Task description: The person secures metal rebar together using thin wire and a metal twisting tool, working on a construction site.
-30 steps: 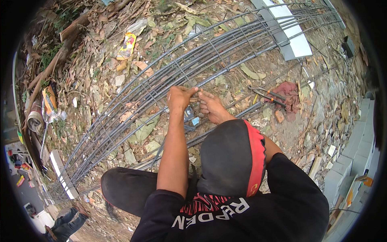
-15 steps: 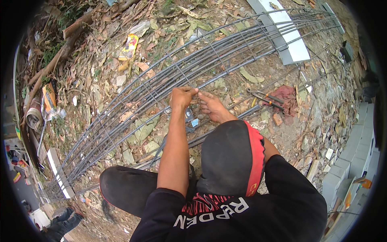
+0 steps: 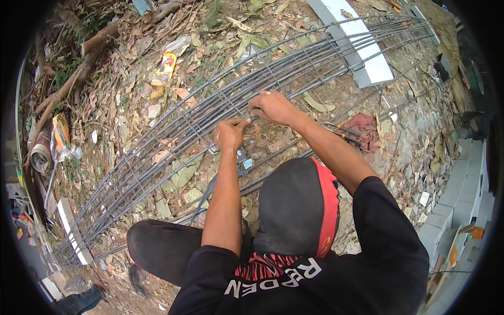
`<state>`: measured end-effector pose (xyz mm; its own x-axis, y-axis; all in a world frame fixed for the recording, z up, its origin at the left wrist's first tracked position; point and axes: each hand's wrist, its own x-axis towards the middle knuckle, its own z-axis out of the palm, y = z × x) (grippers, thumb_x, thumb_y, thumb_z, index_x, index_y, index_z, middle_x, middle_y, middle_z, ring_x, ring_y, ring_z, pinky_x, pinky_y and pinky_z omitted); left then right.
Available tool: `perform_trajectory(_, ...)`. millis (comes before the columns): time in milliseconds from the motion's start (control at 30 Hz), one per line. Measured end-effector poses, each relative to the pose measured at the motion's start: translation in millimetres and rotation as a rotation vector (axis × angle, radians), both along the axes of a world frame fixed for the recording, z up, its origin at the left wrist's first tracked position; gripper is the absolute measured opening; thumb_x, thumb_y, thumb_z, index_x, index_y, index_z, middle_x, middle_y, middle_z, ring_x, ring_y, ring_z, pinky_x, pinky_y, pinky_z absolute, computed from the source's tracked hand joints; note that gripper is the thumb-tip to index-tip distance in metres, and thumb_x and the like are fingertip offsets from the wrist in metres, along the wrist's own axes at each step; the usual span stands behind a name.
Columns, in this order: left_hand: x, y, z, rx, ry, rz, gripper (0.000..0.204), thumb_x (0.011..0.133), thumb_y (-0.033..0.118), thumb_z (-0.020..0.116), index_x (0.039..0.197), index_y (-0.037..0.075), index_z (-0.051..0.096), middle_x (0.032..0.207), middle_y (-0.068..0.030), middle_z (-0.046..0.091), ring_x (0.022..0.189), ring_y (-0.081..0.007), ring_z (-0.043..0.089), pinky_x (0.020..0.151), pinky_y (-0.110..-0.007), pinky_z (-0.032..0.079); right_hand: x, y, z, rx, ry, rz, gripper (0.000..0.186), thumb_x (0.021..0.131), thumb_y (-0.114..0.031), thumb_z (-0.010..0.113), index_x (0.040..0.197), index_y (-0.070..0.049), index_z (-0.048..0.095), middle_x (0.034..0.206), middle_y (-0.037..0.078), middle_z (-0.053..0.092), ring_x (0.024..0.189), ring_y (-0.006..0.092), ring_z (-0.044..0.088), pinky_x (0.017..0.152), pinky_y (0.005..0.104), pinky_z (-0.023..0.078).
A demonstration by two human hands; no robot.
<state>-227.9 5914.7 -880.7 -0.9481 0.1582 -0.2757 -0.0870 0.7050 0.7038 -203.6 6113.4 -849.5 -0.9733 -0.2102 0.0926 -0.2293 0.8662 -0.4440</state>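
A long cage of dark steel reinforcing bars (image 3: 173, 107), crossed by thin wire stirrups, slants over the ground. My left hand (image 3: 229, 133) is closed on its near bar, thumb pointing right. My right hand (image 3: 273, 107) is just beyond and to the right, its fingers curled down over the same bar, close to the left thumb. What the right fingers pinch is hidden beneath them. A dark packet with a light blue patch (image 3: 247, 164) lies just below my hands. To the right, pincers with orange-and-black handles (image 3: 346, 135) rest beside a dark red cloth (image 3: 366, 131).
A white-and-grey block (image 3: 362, 44) supports the cage's far right end, a narrow white block (image 3: 75, 231) its lower left. Leaves and rubble cover the ground. A yellow wrapper (image 3: 164, 68) lies beyond the cage. Grey blocks (image 3: 446, 205) line the right side.
My right hand has moved up and over the near bar, its forearm now stretched out beyond my head. My left hand has shifted slightly down and left. The view has moved a little.
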Motion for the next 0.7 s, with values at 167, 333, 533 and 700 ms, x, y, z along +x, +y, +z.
perform_trajectory(167, 0.7, 4.6, 16.5, 0.023, -0.049, -0.054, 0.031, 0.080, 0.043, 0.085, 0.095, 0.016, 0.085, 0.085, -0.0060, 0.080, 0.077, -0.0208, 0.074, 0.075, -0.037, 0.054, -9.8, -3.3, -27.6, 0.073, -0.031, -0.032, 0.014, 0.087, -0.027, 0.073, 0.095, -0.015, 0.074, 0.093, 0.011, 0.074, 0.102, 0.0309, 0.068, 0.092, 0.0449, 0.050)
perform_trajectory(333, -0.5, 0.2, 10.4, 0.016, -0.029, -0.021, 0.029, 0.080, 0.040, 0.086, 0.095, 0.014, 0.085, 0.080, -0.0082, 0.078, 0.074, -0.0226, 0.073, 0.074, -0.038, 0.054, -1.0, -19.1, -30.2, 0.098, 0.251, -0.073, 0.015, 0.086, -0.028, 0.075, 0.090, -0.014, 0.075, 0.100, 0.006, 0.065, 0.107, 0.0273, 0.059, 0.095, 0.0456, 0.045)
perform_trajectory(533, -1.5, 12.6, -3.8, 0.020, 0.086, -0.049, 0.034, 0.078, 0.040, 0.086, 0.094, 0.010, 0.084, 0.078, -0.0139, 0.076, 0.073, -0.0287, 0.072, 0.075, -0.042, 0.054, 13.9, -21.6, -10.6, 0.247, 0.384, -0.115, 0.013, 0.079, -0.027, 0.076, 0.083, -0.016, 0.075, 0.098, 0.003, 0.057, 0.103, 0.0226, 0.056, 0.094, 0.0390, 0.043)
perform_trajectory(700, -1.1, -1.5, -9.3, 0.083, 0.061, -0.052, 0.033, 0.078, 0.032, 0.089, 0.091, 0.003, 0.082, 0.082, -0.0147, 0.078, 0.070, -0.0267, 0.071, 0.071, -0.040, 0.052, 18.1, -29.5, -41.3, 0.337, 0.355, -0.084, 0.013, 0.076, -0.026, 0.074, 0.084, -0.015, 0.074, 0.091, 0.001, 0.062, 0.107, 0.0216, 0.057, 0.099, 0.0403, 0.040)
